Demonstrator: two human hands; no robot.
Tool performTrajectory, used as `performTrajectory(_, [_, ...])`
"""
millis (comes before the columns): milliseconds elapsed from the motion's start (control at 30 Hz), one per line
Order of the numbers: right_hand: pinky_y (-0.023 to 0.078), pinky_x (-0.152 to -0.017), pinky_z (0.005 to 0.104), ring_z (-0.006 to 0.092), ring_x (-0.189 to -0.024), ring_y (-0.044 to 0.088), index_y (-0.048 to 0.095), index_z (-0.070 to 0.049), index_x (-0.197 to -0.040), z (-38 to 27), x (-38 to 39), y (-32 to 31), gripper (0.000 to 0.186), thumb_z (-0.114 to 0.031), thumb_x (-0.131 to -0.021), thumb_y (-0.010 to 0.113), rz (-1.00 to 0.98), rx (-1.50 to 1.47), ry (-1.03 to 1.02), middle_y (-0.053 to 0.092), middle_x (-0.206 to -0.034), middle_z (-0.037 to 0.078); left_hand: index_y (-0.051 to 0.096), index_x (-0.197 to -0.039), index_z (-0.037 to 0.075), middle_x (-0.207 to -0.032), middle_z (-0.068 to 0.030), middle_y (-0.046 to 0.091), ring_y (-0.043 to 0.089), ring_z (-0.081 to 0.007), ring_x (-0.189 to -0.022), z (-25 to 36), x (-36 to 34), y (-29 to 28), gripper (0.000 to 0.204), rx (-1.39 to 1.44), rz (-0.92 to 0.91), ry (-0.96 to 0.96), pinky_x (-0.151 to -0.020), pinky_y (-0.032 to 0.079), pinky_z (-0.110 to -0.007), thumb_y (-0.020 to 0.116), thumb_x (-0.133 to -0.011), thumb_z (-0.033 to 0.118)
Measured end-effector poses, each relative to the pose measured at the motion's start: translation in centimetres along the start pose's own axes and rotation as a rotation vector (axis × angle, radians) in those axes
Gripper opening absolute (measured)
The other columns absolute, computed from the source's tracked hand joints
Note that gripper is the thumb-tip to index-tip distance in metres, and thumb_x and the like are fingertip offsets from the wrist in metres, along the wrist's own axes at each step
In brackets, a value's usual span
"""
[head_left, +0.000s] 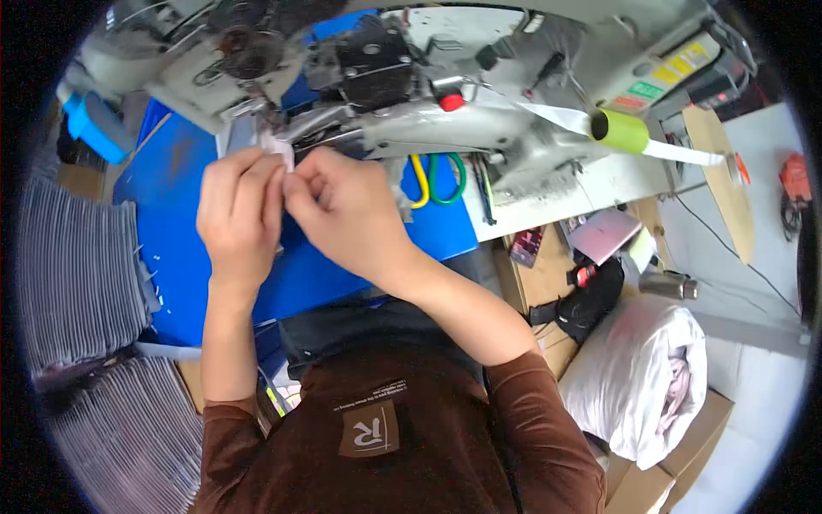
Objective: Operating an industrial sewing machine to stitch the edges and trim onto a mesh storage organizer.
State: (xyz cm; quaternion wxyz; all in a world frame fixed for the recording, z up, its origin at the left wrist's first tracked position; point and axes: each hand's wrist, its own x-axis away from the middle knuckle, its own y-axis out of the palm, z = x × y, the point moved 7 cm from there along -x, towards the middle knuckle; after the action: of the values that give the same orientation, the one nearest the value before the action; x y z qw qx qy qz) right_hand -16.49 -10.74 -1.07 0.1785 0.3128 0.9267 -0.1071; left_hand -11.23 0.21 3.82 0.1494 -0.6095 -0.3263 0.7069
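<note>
Both of my hands meet just below the working head of a grey industrial sewing machine (411, 124), around a small pale pinkish-white strip (279, 146). My left hand (240, 210) is closed on it, fingers curled and fingertips against it. My right hand (347, 218) pinches it between thumb and curled forefinger; exactly where the fingertips grip is partly hidden. Below them lies a blue work surface (171, 231). Scissors with yellow and green handles (419, 193) lie beside my right hand, partly behind it.
Tall stacks of flat grey pieces (77, 265) line the left, under a light-blue plastic object (94, 128). White tape runs through a green tube (621, 130) at upper right. Below it are a pink flat object (604, 234), a steel flask (668, 286) and a bulky white bundle (625, 377).
</note>
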Motion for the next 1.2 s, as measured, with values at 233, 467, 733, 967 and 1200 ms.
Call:
performTrajectory(233, [0.049, -0.049, 0.0415, 0.0326, -0.054, 0.062, 0.059, -0.004, -0.068, -0.2, 0.4, 0.0, 0.022, -0.017, -0.083, 0.069, -0.048, 0.478, -0.247, 0.062, -0.060, 0.013, 0.034, -0.137, 0.007, -0.141, -0.0259, 0.044, 0.051, -0.0389, -0.121, -1.6, 6.3, 1.8, 0.086, -0.142, 0.196, -0.259, -0.104, 0.041, -0.049, 0.083, -0.067, 0.000])
performTrajectory(467, [0.050, -0.053, 0.0449, 0.0339, -0.058, 0.064, 0.060, -0.005, -0.067, -0.5, 0.7, 1.3, 0.022, -0.018, -0.083, 0.068, -0.010, 0.438, -0.223, 0.063, -0.064, 0.014, 0.057, -0.119, 0.005, -0.130, -0.0207, 0.057, 0.064, -0.0320, -0.103, 0.3, 3.3, -1.8, 0.052, -0.152, 0.208, 0.251, -0.079, 0.054, -0.037, 0.079, -0.072, 0.000])
performTrajectory(733, [0.050, -0.056, 0.0480, 0.0372, -0.064, 0.064, 0.060, -0.005, -0.072, 0.4, 1.2, 0.9, 0.013, -0.012, -0.077, 0.068, -0.104, 0.458, -0.259, 0.064, -0.070, 0.017, 0.072, -0.095, 0.005, -0.114, -0.0106, 0.071, 0.064, -0.0281, -0.116, 2.9, 0.4, -0.6, 0.021, -0.292, -0.083, 0.605, -0.097, 0.050, -0.044, 0.063, -0.080, 0.017])
performTrajectory(967, [0.049, -0.056, 0.0455, 0.0383, -0.062, 0.062, 0.057, -0.002, -0.068, 0.7, 1.1, 0.9, 0.014, -0.007, -0.074, 0.069, -0.141, 0.450, -0.274, 0.061, -0.068, 0.018, 0.068, -0.091, 0.000, -0.099, -0.0125, 0.069, 0.065, -0.0281, -0.098, 3.0, 0.1, -0.2, 0.028, -0.078, 0.001, 0.301, -0.086, 0.054, -0.042, 0.063, -0.069, 0.017])
performTrajectory(1200, [0.049, -0.054, 0.0442, 0.0371, -0.060, 0.062, 0.059, -0.002, -0.070, 1.3, 0.3, 1.1, 0.013, -0.007, -0.072, 0.071, -0.121, 0.425, -0.306, 0.062, -0.066, 0.018, 0.068, -0.091, -0.002, -0.100, -0.0132, 0.069, 0.064, -0.0291, -0.099, 2.4, -0.4, 0.4, 0.030, -0.035, 0.009, 0.274, -0.083, 0.054, -0.043, 0.065, -0.067, 0.016])
